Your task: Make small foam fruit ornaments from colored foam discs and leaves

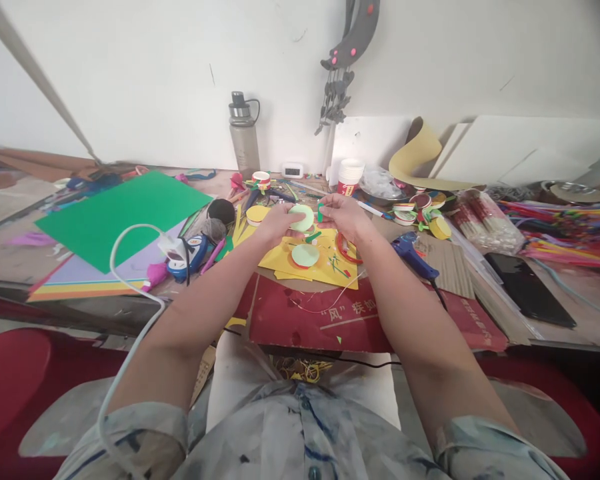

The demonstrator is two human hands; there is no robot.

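Observation:
My left hand (276, 225) is closed on a pale green disc (301, 218), its thumb lying over the edge. Just to the right, my right hand (344, 215) pinches a small dark green piece (321, 213) between thumb and fingertips. A short gap separates the piece from the disc. Below them, a second pale green disc (305, 255) with a red edge lies on yellow sheets (285, 265). Another green scrap (313, 237) and several tiny green cuttings rest on the same sheets. Beside my left hand stands a yellow-topped round piece (257, 214).
A blue glue gun (414, 257) lies right, near a black phone (529, 289). Green sheet (123, 217) and a power strip (187, 257) with white cable are left. A bottle (244, 137) and paper cups (351, 175) stand at the back. Red cardboard (300, 320) covers the front edge.

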